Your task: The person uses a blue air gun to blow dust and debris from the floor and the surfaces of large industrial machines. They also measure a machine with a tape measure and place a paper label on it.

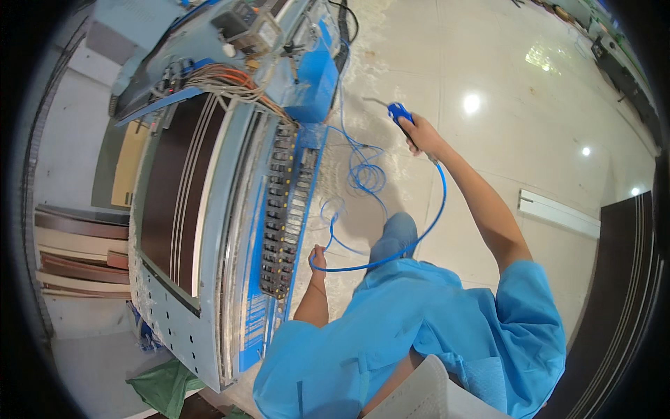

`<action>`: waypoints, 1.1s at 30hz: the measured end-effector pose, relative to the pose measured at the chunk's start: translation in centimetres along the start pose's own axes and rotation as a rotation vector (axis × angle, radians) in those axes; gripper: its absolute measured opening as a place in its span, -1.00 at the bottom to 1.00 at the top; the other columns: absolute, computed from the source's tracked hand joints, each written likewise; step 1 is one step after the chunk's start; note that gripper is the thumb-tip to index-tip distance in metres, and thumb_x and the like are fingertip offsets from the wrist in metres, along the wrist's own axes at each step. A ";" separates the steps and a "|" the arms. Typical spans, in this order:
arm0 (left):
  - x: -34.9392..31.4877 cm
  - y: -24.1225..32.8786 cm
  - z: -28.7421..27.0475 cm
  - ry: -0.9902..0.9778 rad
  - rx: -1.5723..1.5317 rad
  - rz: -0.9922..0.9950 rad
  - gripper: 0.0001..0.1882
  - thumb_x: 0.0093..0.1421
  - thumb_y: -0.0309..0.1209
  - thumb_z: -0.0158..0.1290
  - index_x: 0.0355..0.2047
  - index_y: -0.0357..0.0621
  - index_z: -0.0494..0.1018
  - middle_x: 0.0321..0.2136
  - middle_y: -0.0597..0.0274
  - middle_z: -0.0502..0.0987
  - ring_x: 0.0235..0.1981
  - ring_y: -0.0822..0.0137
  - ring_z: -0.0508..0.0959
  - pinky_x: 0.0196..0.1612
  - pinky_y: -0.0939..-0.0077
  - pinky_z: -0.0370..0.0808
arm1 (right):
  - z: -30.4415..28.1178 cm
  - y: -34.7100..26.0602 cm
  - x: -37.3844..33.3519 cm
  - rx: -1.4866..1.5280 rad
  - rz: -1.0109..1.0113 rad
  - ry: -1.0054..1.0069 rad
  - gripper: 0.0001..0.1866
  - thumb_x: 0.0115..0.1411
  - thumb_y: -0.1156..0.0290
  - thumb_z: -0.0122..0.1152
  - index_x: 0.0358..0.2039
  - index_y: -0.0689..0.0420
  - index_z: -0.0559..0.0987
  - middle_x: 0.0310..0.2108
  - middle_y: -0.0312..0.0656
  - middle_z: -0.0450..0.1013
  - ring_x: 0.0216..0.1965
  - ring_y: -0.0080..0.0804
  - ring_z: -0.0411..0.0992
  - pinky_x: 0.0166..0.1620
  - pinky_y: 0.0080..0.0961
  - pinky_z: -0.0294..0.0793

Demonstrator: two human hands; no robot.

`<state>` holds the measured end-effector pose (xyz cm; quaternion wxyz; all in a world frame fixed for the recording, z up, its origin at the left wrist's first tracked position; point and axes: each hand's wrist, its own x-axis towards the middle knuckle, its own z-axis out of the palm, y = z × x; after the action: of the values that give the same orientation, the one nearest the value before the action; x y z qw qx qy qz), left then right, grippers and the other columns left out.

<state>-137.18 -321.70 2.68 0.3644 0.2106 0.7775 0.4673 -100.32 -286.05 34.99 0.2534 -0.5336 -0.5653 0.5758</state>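
Observation:
My right hand (421, 135) is stretched forward and closed around a blue air blow gun (399, 114), whose thin metal nozzle points to the far left, over the floor. From the gun's lower end a blue air hose (442, 202) curves down and back toward my body. My left hand (317, 258), low beside the machine, is closed on that hose. More of the hose lies in loose coils (366, 174) on the floor between the machine and my right arm. The gun's trigger is hidden under my fingers.
At my left stands a long machine (230, 209) with a row of black rollers or pads (279, 209) along its side. A dark striped panel (185, 188) lies on it. Bundled cables (230, 80) sit on top. A white strip (558, 213) and a dark panel (614, 300) are at the right.

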 end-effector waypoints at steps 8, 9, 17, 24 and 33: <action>1.1 4.9 13.1 -0.554 0.688 0.321 -0.66 0.31 -0.13 0.07 -0.33 -0.18 0.58 -0.35 -0.14 0.59 -0.28 -0.10 0.57 -0.19 0.11 0.49 | -15.6 23.3 3.0 0.019 0.578 0.223 -0.56 0.30 -0.05 0.00 -0.22 0.14 0.40 -0.68 -0.18 0.33 -0.74 -0.35 0.37 -0.71 -0.31 0.43; 1.8 5.8 15.1 -0.565 0.711 0.279 -0.67 0.31 -0.14 0.07 -0.33 -0.17 0.57 -0.34 -0.18 0.58 -0.26 -0.16 0.56 -0.19 0.06 0.48 | -17.9 25.9 2.6 0.053 0.639 0.399 -0.53 0.29 -0.08 0.00 -0.25 0.15 0.41 -0.69 -0.16 0.33 -0.74 -0.32 0.38 -0.72 -0.29 0.41; 13.7 19.1 28.8 -0.580 0.870 0.278 -0.62 0.30 -0.07 0.06 -0.28 -0.18 0.54 -0.33 -0.13 0.59 -0.24 -0.09 0.58 -0.19 0.12 0.47 | -29.8 35.5 -1.8 0.747 0.826 0.770 -0.55 0.39 -0.05 -0.04 -0.44 0.06 0.34 -0.71 -0.18 0.37 -0.74 -0.32 0.38 -0.68 -0.33 0.43; 16.8 27.2 37.4 -0.721 0.917 0.122 -0.65 0.25 -0.08 0.12 -0.25 -0.12 0.59 -0.31 -0.10 0.59 -0.22 -0.09 0.57 -0.16 0.10 0.47 | -35.9 35.9 7.9 0.666 1.045 0.456 -0.54 0.37 -0.09 0.00 -0.50 0.00 0.40 -0.70 -0.31 0.39 -0.72 -0.49 0.39 -0.61 -0.46 0.52; 13.1 32.5 45.4 -0.465 1.118 -0.141 -0.77 0.29 -0.18 0.05 -0.22 -0.02 0.57 -0.20 -0.03 0.60 -0.09 -0.03 0.58 -0.05 0.16 0.49 | -45.9 36.5 32.8 0.695 0.921 0.331 -0.55 0.36 -0.09 0.02 -0.43 0.05 0.38 -0.68 -0.26 0.37 -0.70 -0.43 0.38 -0.58 -0.41 0.51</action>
<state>-111.41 -271.53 12.96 0.3889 0.4145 0.8172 -0.0952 -57.45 -247.74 0.16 0.2223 -0.6923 -0.0077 0.6865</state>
